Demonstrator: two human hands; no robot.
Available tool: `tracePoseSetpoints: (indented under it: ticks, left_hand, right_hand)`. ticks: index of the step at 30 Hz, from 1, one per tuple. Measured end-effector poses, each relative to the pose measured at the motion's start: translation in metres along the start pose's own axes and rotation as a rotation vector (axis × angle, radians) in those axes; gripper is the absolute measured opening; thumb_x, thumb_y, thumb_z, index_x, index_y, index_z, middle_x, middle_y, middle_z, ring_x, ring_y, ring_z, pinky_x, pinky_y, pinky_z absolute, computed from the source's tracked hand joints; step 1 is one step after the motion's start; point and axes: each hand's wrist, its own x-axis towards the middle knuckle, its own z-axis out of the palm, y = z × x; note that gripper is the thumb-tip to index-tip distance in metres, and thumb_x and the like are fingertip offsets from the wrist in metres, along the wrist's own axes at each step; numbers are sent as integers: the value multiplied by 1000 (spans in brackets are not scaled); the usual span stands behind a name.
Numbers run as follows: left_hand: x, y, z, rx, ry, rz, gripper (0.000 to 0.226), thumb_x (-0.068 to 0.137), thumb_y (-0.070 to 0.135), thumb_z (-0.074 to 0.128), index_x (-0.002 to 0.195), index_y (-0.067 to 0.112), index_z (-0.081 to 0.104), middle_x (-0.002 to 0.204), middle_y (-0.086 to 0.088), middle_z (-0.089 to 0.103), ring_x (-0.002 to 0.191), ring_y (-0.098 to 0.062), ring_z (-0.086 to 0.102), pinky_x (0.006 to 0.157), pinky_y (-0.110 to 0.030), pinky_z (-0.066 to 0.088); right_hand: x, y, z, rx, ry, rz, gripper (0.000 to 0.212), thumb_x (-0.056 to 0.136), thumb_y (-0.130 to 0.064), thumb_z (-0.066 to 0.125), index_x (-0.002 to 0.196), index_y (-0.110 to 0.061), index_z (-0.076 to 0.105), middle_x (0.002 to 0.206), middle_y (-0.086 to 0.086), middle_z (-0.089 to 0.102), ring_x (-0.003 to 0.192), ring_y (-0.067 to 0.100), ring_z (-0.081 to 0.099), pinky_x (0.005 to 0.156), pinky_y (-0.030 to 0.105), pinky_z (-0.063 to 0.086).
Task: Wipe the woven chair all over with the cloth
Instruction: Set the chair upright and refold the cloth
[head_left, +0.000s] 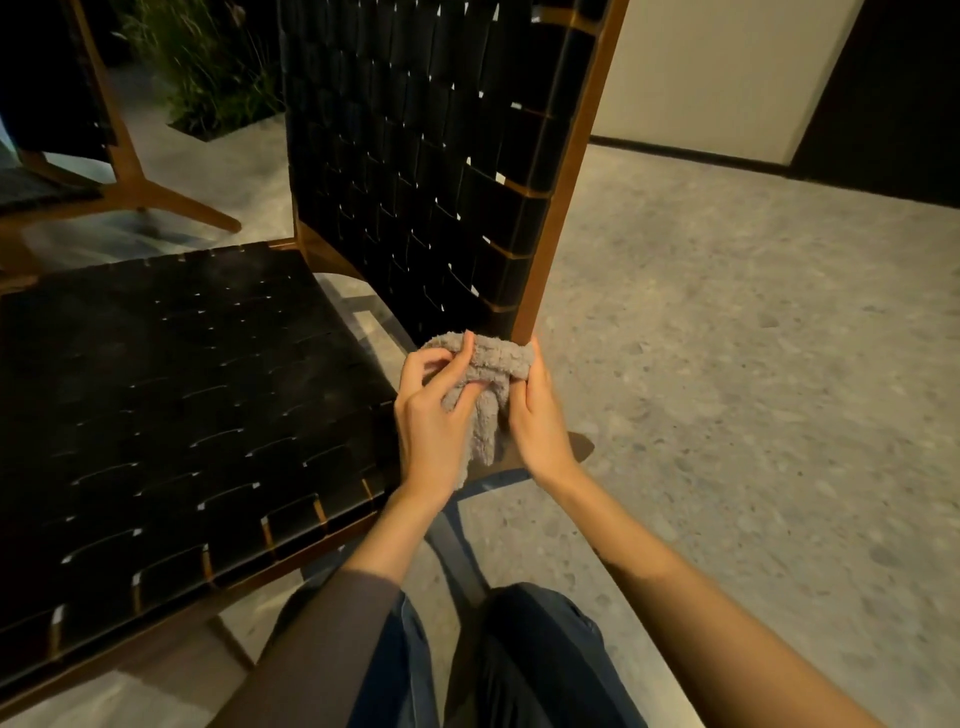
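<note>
Fingers (457, 364) of my left hand (434, 421) and right hand (540, 415) are both curled tight on the grey cloth (493, 374), bunched between them at the foot of the woven chair's (426, 171) wooden back post (561, 182). From the head view I see the woven seat's (171, 395) edge just left of my wrists, and bare speckled floor (753, 338) wide open to the right.

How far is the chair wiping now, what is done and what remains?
Done: cannot tell; no wiped area is distinguishable. In hand: both the left hand and right hand bunch the cloth beside the wooden frame post. Left: seemingly the woven seat and backrest.
</note>
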Motion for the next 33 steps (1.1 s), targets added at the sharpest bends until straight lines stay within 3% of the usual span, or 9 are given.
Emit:
tracePoseSetpoints:
  ticks: [4, 10, 13, 16, 19, 24, 29, 31, 33]
  left_hand:
    - [-38, -30, -5, 52, -108, -139, 56, 79, 1, 71, 130, 13, 52, 107, -6, 52, 90, 1, 51, 86, -7, 43]
    - [-58, -52, -1, 236, -222, -188, 55, 84, 9, 67, 136, 14, 49, 115, -2, 52, 102, -9, 53, 88, -18, 46]
    - [-59, -46, -1, 286, -248, -234, 56, 86, 12, 66, 139, 14, 46, 119, -1, 50, 107, -13, 53, 91, -27, 49]
    - [-52, -41, -6, 354, -289, -238, 52, 86, 13, 67, 135, 12, 50, 120, -3, 54, 109, -15, 54, 92, -22, 42]
    - [-42, -35, -23, 441, -398, -178, 42, 87, 10, 65, 128, 12, 57, 115, -3, 56, 107, -16, 54, 90, -22, 41]
    - [-28, -32, -77, 427, -371, -104, 34, 88, 6, 61, 122, 8, 62, 107, -4, 54, 100, -15, 51, 86, -23, 41]
    - [-40, -56, -121, 486, -406, -160, 26, 91, 21, 59, 114, 11, 65, 110, -2, 50, 100, -9, 44, 86, -24, 37]
    - [-47, -63, -122, 491, -427, -178, 25, 93, 24, 56, 113, 11, 63, 117, -5, 50, 104, -10, 45, 89, -25, 39]
    - [-49, -64, -117, 432, -442, -211, 26, 93, 27, 56, 116, 16, 58, 119, -1, 46, 101, 2, 44, 87, -14, 38]
  right_hand:
    - [-23, 27, 7, -48, -76, 54, 49, 103, -10, 30, 150, -9, 17, 148, 3, 37, 130, -2, 38, 108, 13, 29]
    - [-29, 46, 10, -134, -158, 98, 45, 103, -19, 31, 147, -9, 26, 145, 7, 40, 134, 16, 39, 113, 37, 31]
    - [-29, 44, 2, -244, -220, 93, 41, 103, -17, 35, 143, -11, 35, 142, 6, 46, 129, 16, 45, 110, 32, 36]
    - [-30, 37, -4, -439, -124, 94, 29, 96, -8, 48, 124, -11, 56, 117, 9, 65, 104, 25, 62, 89, 35, 51]
    - [-42, 21, -12, -543, -50, 71, 29, 89, -10, 62, 117, -12, 64, 102, 6, 71, 87, 19, 68, 79, 37, 56]
    - [-52, -16, -4, -486, -34, -215, 36, 87, -9, 66, 122, -13, 62, 112, 4, 68, 99, 15, 65, 89, 27, 52]
    - [-41, -15, 34, -757, -456, -309, 56, 95, -26, 54, 147, -20, 32, 154, 3, 30, 134, 22, 40, 101, 36, 43]
    - [-39, -3, 47, -865, -632, -218, 56, 99, -35, 45, 150, -23, 24, 158, 0, 19, 139, 23, 30, 106, 36, 38]
    - [-35, 4, 54, -876, -701, -208, 55, 100, -35, 42, 150, -20, 25, 157, 3, 19, 140, 23, 25, 112, 31, 27]
